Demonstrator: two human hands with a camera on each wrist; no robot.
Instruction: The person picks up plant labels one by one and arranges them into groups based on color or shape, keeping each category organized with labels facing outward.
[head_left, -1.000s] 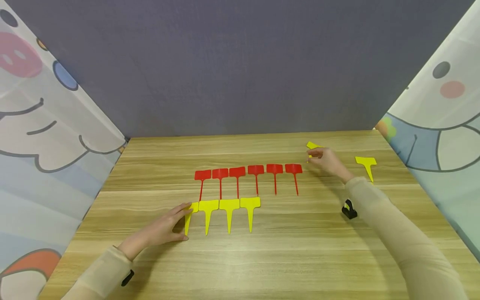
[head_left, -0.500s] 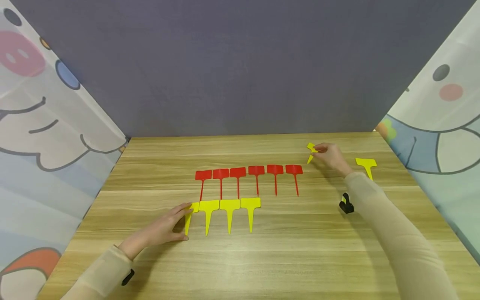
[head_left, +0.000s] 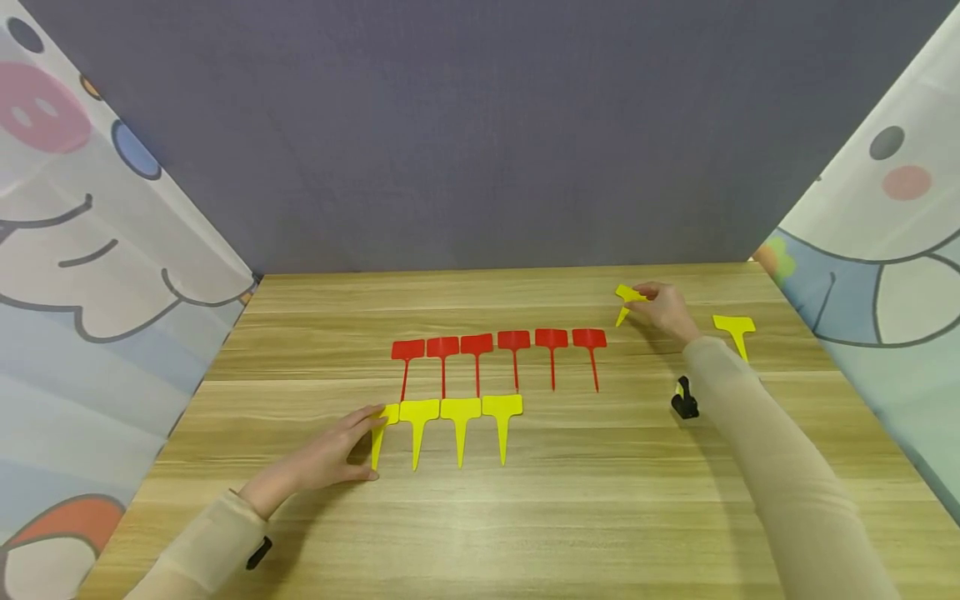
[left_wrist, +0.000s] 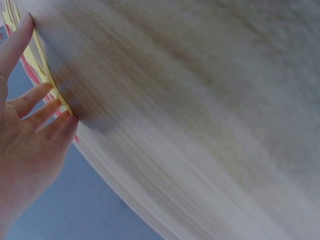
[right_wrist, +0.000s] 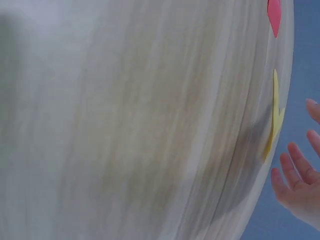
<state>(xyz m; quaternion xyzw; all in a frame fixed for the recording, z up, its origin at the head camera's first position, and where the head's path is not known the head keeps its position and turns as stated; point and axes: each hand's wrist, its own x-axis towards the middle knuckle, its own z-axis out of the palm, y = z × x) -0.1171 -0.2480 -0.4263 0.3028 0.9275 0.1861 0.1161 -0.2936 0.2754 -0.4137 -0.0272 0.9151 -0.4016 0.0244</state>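
Observation:
T-shaped plastic plant labels lie on the table. My left hand [head_left: 322, 454] rests its fingertips on the head of the leftmost yellow plant label [head_left: 377, 450], with the thumb near its pointed end. In the left wrist view the fingertips touch the edge of that label, and the fingers are fairly straight. Over at the back right, my right hand [head_left: 663, 312] is beside another yellow plant label [head_left: 622, 316], covering part of it in the head view. The right wrist view has this label lying on the table, with the right hand's fingers [right_wrist: 295, 162] spread and apart from it.
Three yellow labels [head_left: 460, 408] continue the row from the left hand. Behind them runs a row of several red labels [head_left: 513, 340]. One more yellow label [head_left: 733, 323] lies at the far right. A grey panel [head_left: 480, 150] stands behind the wooden table [head_left: 525, 533].
My right hand has drawn back slightly to the right and away from the back yellow plant label, uncovering more of it. The left hand stays where it was.

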